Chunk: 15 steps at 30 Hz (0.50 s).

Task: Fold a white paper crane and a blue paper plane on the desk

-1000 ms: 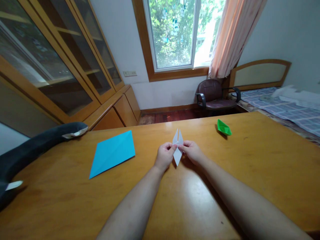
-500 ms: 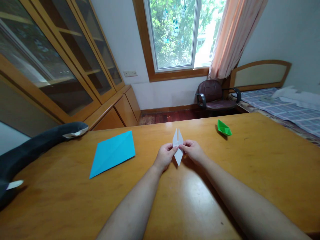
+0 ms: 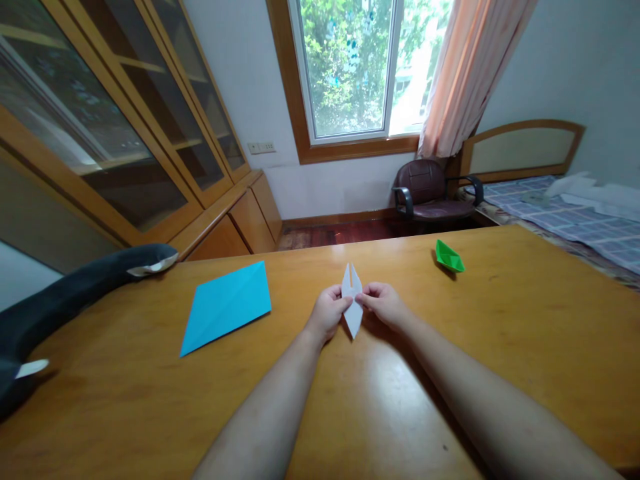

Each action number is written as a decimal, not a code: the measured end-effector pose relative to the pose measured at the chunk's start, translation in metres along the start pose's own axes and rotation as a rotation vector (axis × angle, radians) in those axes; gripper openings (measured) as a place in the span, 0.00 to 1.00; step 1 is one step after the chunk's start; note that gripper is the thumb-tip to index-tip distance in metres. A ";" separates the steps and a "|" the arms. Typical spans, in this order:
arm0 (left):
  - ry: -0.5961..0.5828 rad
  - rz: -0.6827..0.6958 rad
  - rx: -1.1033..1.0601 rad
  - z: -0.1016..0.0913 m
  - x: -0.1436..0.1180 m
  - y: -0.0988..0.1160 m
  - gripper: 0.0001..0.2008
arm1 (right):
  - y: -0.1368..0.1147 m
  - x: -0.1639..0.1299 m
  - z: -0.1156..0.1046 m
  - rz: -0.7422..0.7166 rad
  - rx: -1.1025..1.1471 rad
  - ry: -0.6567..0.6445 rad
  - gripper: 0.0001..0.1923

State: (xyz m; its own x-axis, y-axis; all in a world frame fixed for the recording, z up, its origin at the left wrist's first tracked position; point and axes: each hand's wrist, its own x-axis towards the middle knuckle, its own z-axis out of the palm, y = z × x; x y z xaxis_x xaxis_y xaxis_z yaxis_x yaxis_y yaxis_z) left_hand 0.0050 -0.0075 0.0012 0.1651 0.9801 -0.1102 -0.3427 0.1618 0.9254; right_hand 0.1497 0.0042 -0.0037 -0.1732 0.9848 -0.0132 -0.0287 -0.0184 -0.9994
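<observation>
Just above the table, a folded white paper (image 3: 353, 321) is held between both hands. It is a narrow diamond with a slit that parts its far end into two points; its near end is one point. My left hand (image 3: 329, 311) pinches the left edge, thumb on top. From the other side my right hand (image 3: 383, 303) grips the right edge near the middle, thumb also on top. The fingers under the paper are mostly hidden. Left of the hands lies a blue sheet of paper (image 3: 227, 308) with a diagonal crease. A green paper boat (image 3: 449, 257) sits to the right.
The wooden table (image 3: 150, 413) spans the foreground. A dark grey and white plush toy (image 3: 65, 287) lies along its left side. Beyond the far edge stand a glass-door cabinet (image 3: 210, 193), an office chair (image 3: 430, 190) and a bed (image 3: 550, 207).
The white paper has shifted slightly left and nearer to me, and its two far points look a little wider apart. Both hands keep their pinch on it.
</observation>
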 end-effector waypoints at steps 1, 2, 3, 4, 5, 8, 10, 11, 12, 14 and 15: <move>-0.004 -0.007 -0.004 0.000 0.000 0.001 0.15 | -0.001 0.000 0.000 -0.004 -0.022 -0.021 0.18; -0.006 -0.018 -0.006 -0.001 0.000 0.002 0.16 | -0.001 -0.001 0.000 -0.010 -0.041 -0.045 0.19; -0.012 -0.033 -0.010 -0.003 0.000 0.003 0.16 | -0.002 -0.001 0.000 -0.015 -0.050 -0.067 0.19; -0.027 -0.055 -0.016 -0.004 -0.001 0.005 0.17 | -0.003 -0.001 -0.001 -0.020 -0.043 -0.084 0.19; -0.052 -0.084 -0.025 -0.007 -0.001 0.006 0.18 | -0.004 -0.002 -0.002 -0.024 -0.012 -0.089 0.19; -0.170 -0.181 -0.052 -0.014 -0.003 0.010 0.21 | -0.005 -0.001 -0.006 -0.015 0.203 -0.046 0.19; -0.247 -0.235 -0.051 -0.018 -0.004 0.011 0.23 | -0.005 0.000 -0.009 0.005 0.357 -0.018 0.19; -0.275 -0.253 -0.047 -0.020 -0.004 0.011 0.23 | -0.005 0.000 -0.011 0.016 0.410 -0.015 0.18; -0.296 -0.266 -0.042 -0.021 -0.004 0.011 0.23 | -0.005 0.000 -0.012 0.027 0.445 -0.018 0.18; -0.316 -0.281 -0.033 -0.022 -0.004 0.010 0.22 | -0.004 0.001 -0.014 0.047 0.473 -0.029 0.17; -0.315 -0.282 -0.030 -0.023 -0.004 0.010 0.22 | -0.004 0.001 -0.014 0.057 0.473 -0.034 0.17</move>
State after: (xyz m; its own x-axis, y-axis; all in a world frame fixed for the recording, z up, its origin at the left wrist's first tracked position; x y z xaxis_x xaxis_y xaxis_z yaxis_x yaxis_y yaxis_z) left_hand -0.0201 -0.0071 0.0026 0.5293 0.8146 -0.2373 -0.2693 0.4265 0.8635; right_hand 0.1632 0.0077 0.0001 -0.2196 0.9738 -0.0586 -0.4619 -0.1568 -0.8730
